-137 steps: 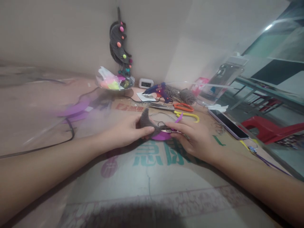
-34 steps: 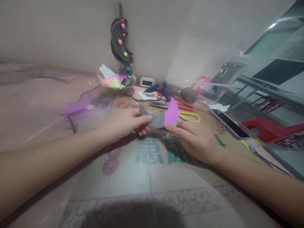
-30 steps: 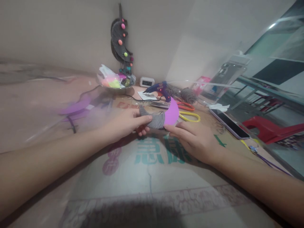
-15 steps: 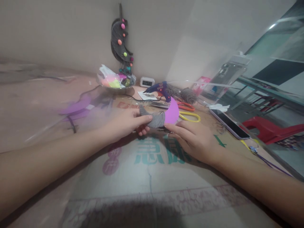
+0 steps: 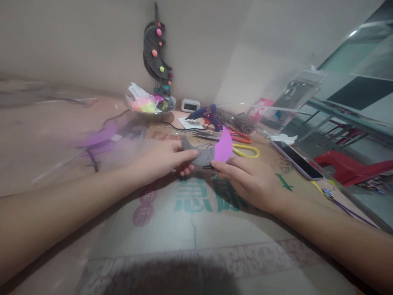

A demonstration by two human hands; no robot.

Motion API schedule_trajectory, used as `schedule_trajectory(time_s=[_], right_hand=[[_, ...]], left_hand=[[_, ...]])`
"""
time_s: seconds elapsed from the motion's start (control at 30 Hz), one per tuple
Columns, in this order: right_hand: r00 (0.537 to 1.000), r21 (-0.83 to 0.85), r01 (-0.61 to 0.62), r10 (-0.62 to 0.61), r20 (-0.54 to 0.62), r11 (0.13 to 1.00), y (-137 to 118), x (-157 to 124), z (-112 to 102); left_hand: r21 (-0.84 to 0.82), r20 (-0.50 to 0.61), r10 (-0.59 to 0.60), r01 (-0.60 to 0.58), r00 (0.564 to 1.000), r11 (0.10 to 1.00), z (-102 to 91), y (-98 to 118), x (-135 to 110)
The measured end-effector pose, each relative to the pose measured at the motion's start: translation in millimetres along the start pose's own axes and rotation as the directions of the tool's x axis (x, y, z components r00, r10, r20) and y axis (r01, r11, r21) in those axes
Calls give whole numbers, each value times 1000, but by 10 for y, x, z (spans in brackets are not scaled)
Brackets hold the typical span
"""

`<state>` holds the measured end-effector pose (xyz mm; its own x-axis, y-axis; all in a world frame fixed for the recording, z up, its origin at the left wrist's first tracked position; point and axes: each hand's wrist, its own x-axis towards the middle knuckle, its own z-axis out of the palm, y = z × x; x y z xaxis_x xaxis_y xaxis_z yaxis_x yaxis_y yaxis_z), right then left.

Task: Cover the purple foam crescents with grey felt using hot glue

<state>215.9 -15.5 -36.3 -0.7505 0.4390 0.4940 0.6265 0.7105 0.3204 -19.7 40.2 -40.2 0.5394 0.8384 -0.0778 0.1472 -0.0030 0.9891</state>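
Observation:
A purple crescent-shaped cutout (image 5: 224, 146) is held up over the cardboard, its left part wound with grey yarn (image 5: 205, 155) and its right tip bare. My left hand (image 5: 172, 157) grips the wound end, thumb on top and fingers curled beneath. At the lower edge of the crescent, my right hand (image 5: 245, 176) has its thumb and fingers closed together. A short dark strand, apparently the yarn, shows by its fingertips; most of what they pinch is hidden.
Behind the crescent lie scissors (image 5: 245, 150), a blue glue gun (image 5: 202, 114) and a yarn ball (image 5: 244, 123). A bowl (image 5: 150, 115) of craft bits and a small clock (image 5: 190, 105) stand by the wall. A phone (image 5: 296, 159) lies right. A decorated grey crescent (image 5: 150, 49) hangs above.
The crescent has shifted very slightly to the right in view. My right fingertips sit slightly farther left along its lower edge; both hands keep their hold.

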Motion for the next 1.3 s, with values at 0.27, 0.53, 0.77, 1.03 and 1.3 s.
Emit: schedule_trajectory(time_s=[0.27,0.53,0.77,1.03,1.3], right_hand=[[1000,20,15,-16,14,1000,1,19,-23],[999,32,-32,33,-36,999,-24,38,-20],[1000,2,-7,7,-17,1000,-16,25,18],[1000,-3,-20,20,-1,1000,-10,17,34],[1000,17,-2,2,-1,1000,4,9,42]], left_hand=[[4,5,0,0,1000,1000,4,6,0],[-15,3,10,-10,1000,1000,-8,-17,19],[1,6,7,-7,1000,1000,-3,3,11],[7,13,-1,1,1000,1000,12,25,3],[34,16,2,-3,1000,999,-1,11,9]])
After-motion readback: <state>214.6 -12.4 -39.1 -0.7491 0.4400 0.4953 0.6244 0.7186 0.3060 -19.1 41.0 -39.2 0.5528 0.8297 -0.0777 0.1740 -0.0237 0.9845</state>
